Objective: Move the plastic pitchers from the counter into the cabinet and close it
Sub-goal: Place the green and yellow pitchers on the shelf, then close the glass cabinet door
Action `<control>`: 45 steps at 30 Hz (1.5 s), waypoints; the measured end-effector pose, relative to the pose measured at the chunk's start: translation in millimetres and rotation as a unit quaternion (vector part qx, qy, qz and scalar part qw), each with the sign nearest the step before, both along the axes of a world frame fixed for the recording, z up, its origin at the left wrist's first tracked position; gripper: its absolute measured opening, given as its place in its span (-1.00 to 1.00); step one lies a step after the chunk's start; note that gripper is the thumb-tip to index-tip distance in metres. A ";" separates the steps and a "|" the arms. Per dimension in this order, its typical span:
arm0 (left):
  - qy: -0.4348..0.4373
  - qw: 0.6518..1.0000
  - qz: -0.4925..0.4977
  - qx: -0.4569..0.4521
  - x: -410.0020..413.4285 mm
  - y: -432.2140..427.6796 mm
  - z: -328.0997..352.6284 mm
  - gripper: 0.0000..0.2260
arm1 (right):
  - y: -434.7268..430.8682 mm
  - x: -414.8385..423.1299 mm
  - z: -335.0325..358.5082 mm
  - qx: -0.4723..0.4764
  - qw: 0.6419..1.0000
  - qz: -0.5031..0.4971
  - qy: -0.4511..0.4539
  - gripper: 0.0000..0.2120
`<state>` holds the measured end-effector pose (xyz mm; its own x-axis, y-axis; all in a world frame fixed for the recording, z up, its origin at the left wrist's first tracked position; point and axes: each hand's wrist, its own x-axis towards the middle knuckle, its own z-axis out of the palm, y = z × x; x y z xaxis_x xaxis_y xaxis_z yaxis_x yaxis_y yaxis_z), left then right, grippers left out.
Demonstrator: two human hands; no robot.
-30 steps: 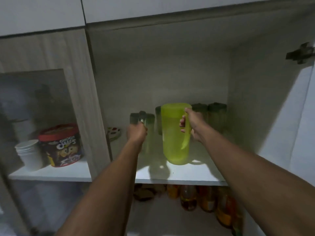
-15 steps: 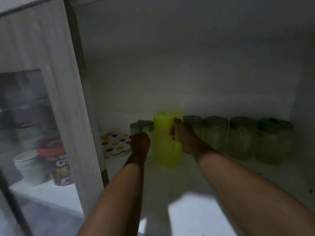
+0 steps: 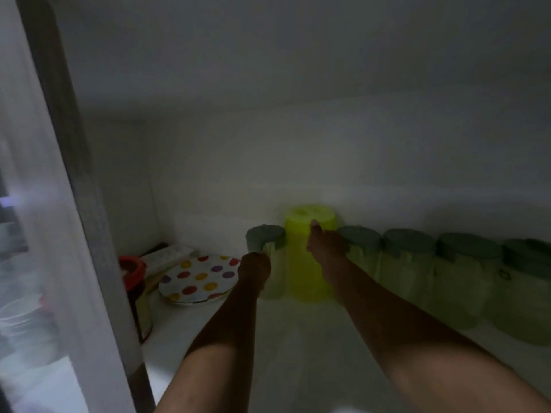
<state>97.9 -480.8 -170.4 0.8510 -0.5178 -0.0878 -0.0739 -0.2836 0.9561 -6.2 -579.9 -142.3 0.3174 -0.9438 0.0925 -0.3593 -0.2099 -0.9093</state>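
A bright yellow-green plastic pitcher [image 3: 301, 263] stands upright deep on the cabinet shelf [image 3: 283, 338], against the back wall. My right hand [image 3: 325, 248] grips its right side at the handle. Just left of it is a pale pitcher with a grey-green lid [image 3: 267, 238]; my left hand [image 3: 255, 268] is closed on the front of that one. Both forearms reach far into the dim cabinet.
A row of several pale lidded pitchers [image 3: 408, 263] runs along the back wall to the right. A polka-dot plate [image 3: 198, 278] and a red-lidded container [image 3: 132, 268] sit in the left corner. The cabinet divider post [image 3: 89, 234] stands at the left.
The view has pushed further into the cabinet. Both hands have carried their pitchers deeper, from the shelf's front to the back wall, in line with the row.
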 end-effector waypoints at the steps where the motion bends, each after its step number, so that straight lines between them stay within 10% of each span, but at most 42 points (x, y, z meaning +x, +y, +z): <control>1: 0.005 1.000 0.003 0.005 2.6 -2.1 1.9 -0.81 | -4.0 3.7 -2.0 0.006 1.000 -0.004 0.003 -0.45; 12: -0.133 0.979 -0.039 0.151 -4.6 -1.1 8.7 -0.50 | -5.9 -20.4 -2.0 -0.040 0.999 -0.033 -0.010 -0.51; 24: -0.232 0.966 -0.103 0.038 -72.7 53.3 15.6 -0.39 | 97.6 -101.6 5.8 -0.147 0.988 -0.038 0.010 -0.59; 45: -0.298 0.856 -0.423 0.010 -403.4 331.0 55.9 -0.53 | 404.3 -458.0 31.7 -0.158 0.972 -0.167 0.047 -0.80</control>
